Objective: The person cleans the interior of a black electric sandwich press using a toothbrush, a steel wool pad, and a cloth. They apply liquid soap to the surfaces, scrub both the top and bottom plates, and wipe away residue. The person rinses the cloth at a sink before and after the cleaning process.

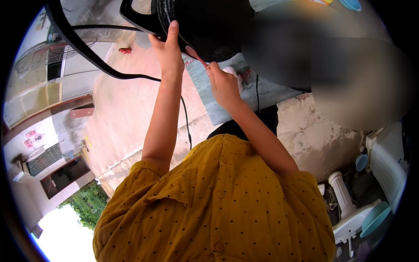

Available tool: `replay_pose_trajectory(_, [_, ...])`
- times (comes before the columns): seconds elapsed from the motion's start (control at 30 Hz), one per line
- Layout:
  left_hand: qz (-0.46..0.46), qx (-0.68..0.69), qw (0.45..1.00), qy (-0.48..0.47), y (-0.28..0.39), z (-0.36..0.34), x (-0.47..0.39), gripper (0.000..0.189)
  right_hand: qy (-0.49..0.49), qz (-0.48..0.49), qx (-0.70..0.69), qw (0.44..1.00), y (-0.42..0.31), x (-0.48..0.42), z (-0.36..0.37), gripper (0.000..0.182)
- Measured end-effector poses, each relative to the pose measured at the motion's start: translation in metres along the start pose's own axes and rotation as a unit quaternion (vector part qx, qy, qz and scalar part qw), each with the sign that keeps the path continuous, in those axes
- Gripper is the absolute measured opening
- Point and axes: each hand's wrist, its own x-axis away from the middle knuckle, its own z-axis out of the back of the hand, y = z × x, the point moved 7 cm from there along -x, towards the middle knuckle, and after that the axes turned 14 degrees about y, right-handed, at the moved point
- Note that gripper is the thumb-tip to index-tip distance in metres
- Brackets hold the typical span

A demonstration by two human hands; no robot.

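Observation:
My left hand (168,52) grips the rim of a large black object (209,26) at the top of the view, its thumb along the edge near a black handle-like loop (139,18). What the black object is, I cannot tell; its surface shows whitish streaks. In my right hand (224,85) is a thin pinkish tool (196,55), its flat end against the black object's lower edge. Both stand over a grey-blue table (216,108). Beside my right hand lie a crumpled white item (234,73) and small red scraps (247,75).
A black strap (108,70) and a thin cable (186,118) hang at the left. Two blurred patches cover the upper right. At the lower right are a white pedestal sink (352,222) and a teal basin (375,219). A light blue basin (351,4) shows at the top right.

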Motion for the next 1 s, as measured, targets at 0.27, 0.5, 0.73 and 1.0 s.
replay_pose_trajectory(0.27, [-0.014,-0.002,1.0,0.013,0.004,-0.005,0.001,0.046,0.004,-0.181,0.066,0.981,0.136,0.051,0.008,0.027])
replay_pose_trajectory(0.5, [-0.018,-0.015,0.999,0.022,0.003,-0.004,0.004,0.046,0.049,-0.314,-0.104,0.942,0.103,0.088,-0.01,0.027])
replay_pose_trajectory(0.73, [-0.023,-0.018,0.998,0.049,-0.002,-0.005,0.006,0.051,0.106,-0.298,-0.206,0.926,0.078,0.051,-0.01,0.028])
replay_pose_trajectory(1.0, [-0.007,-0.035,0.997,0.066,-0.001,-0.004,0.012,0.055,0.06,-0.519,-0.412,0.746,0.043,0.023,-0.021,0.027])
